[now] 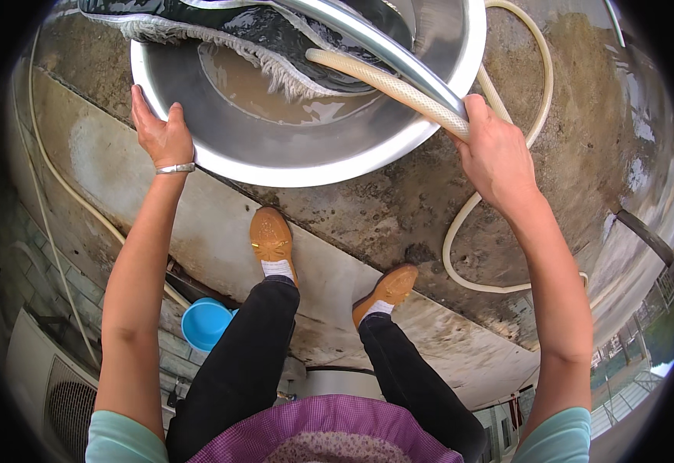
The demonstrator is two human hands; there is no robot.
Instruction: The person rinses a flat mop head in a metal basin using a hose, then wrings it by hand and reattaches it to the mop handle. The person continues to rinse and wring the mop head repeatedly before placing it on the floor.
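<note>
A wide metal basin stands before me with murky water in it. A dark, wet textile with a pale fringe lies partly in the water and over the far left rim. My left hand rests against the basin's left rim, thumb and fingers apart, a silver bracelet at the wrist. My right hand grips the end part of a shiny metal tube together with a braided cream hose. Both run over the right rim into the basin; the hose's open end lies above the textile. The tube's far end is out of view.
The hose loops on the wet, stained concrete floor at right. A thin hose runs along the left. A blue plastic dipper is beside my leg. An outdoor air-conditioner unit is at lower left. My shoes stand on a pale slab.
</note>
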